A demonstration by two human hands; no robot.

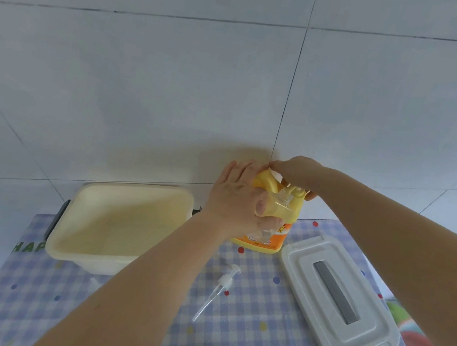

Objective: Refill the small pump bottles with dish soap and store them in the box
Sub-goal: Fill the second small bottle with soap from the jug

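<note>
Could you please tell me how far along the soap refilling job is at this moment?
Early on. Done: the box is open, its lid lies on the table, and one pump has been taken off and lies on the cloth. In hand: the left hand holds a small clear bottle at the yellow soap jug, which the right hand works at the top. Left: refitting the pump and storing bottles; the box holds none.

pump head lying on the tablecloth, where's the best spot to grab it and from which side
Probably pinch the pump head at its white collar from above. It lies flat, nozzle toward the soap jug, and the thin clear dip tube pointing toward the person looks too slender to hold.
</note>
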